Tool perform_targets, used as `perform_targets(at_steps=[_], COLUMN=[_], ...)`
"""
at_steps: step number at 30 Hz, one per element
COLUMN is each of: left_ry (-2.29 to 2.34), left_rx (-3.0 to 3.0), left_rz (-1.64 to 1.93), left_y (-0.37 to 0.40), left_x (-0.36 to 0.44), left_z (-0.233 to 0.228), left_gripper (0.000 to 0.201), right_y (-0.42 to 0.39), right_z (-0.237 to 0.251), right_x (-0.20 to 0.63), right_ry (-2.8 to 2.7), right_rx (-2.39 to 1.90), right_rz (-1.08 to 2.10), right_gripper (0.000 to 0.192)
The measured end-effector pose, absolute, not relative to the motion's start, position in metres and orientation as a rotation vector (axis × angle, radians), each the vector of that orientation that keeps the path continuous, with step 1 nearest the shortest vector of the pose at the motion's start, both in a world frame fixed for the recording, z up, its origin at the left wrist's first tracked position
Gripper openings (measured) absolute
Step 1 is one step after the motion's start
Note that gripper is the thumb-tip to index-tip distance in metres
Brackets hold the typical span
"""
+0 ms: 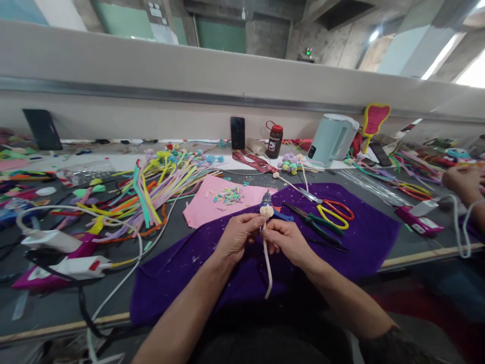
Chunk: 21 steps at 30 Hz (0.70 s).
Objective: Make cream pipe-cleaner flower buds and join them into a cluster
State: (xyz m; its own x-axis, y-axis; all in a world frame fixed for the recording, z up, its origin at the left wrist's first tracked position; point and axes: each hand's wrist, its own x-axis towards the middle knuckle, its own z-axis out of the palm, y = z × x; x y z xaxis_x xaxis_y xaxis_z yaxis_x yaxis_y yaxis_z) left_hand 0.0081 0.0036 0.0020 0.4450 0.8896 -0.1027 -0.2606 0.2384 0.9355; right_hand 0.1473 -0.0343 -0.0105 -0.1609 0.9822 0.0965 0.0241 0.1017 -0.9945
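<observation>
Between both hands is a cream pipe-cleaner flower (267, 211), its pale stem (268, 270) hanging down below my fingers. My left hand (242, 235) pinches it from the left, just under the bloom. From the right, my right hand (285, 238) is closed on the stem close to the bloom. Just behind the flower, a dark pointed tip (267, 197) shows; what it belongs to is partly hidden. Right of my hands, green-handled pliers (318, 225) and scissors with red and yellow handles (333, 210) lie on a purple cloth (166, 280).
Pink paper (200, 205) carries small coloured cut pieces. A bundle of pipe cleaners (170, 177) lies left. Behind stand a phone (238, 133), a bottle (275, 141) and a kettle (333, 139). A white cable (121, 288) crosses the left side. Another person's hand (464, 182) is at far right.
</observation>
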Motion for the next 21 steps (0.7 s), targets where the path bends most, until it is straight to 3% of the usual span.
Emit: perform_targets(at_steps=[14, 21], left_ry=[0.757, 0.813], left_rx=[1.040, 0.991], left_rz=[0.867, 0.845], left_y=[0.0022, 0.0042], left_x=[0.0082, 0.0103], left_z=[-0.0023, -0.0028], left_gripper=[0.021, 0.024], right_y=[-0.0334, -0.0321], right_z=[-0.0119, -0.0102], right_x=[0.1497, 0.1483], right_ry=[-1.408, -1.450], right_rx=[-1.084, -1.161], right_rz=[1.218, 1.062], right_gripper=[0.017, 0.020])
